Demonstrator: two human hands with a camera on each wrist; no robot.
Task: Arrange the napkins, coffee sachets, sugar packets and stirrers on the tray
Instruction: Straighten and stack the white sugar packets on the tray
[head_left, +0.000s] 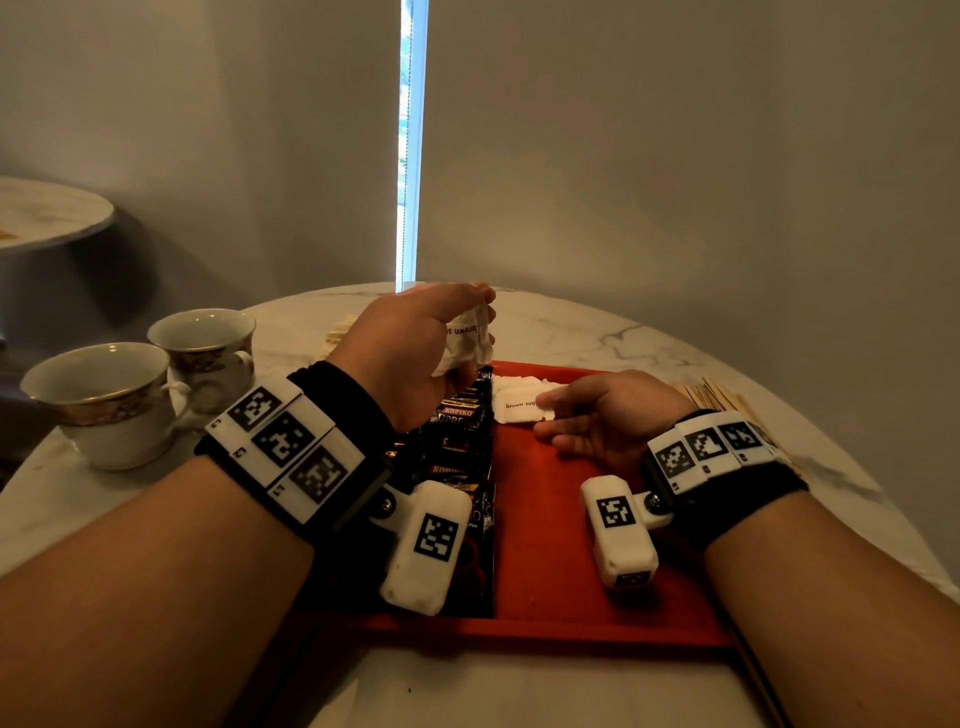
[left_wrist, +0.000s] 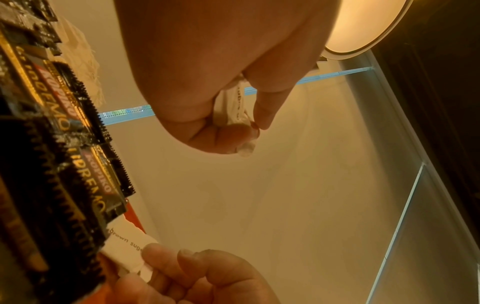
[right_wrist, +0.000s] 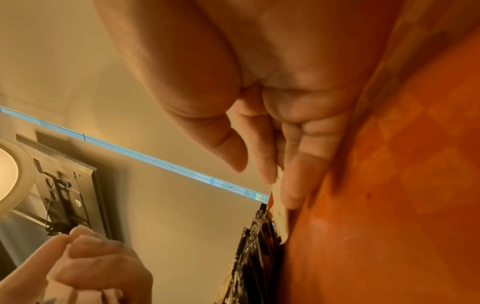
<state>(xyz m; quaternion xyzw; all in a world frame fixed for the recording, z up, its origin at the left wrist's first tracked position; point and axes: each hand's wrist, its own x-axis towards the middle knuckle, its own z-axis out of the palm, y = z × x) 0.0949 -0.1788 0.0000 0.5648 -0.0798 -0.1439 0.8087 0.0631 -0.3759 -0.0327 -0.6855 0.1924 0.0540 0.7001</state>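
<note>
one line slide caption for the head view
Left hand holds sugar packets above the red tray; right hand places one beside the coffee sachets.

This looks like a café corner or a hotel lounge rather than a workroom. A round marble-patterned surface (head_left: 597, 332) carries two gilt-rimmed porcelain teacups (head_left: 111, 400), a red serving tray (head_left: 545, 519), black Kopiko coffee sachets (head_left: 460, 431), white brown-sugar packets (head_left: 522, 408) and a heap of wooden stirrers (head_left: 719, 397). A second round marble-topped table (head_left: 47, 213) stands behind on the left. Plain roller blinds (head_left: 675, 156) cover the window, with a strip of daylight (head_left: 413, 145) between them. The left wrist view shows a round ceiling lamp (left_wrist: 369, 24).
</note>
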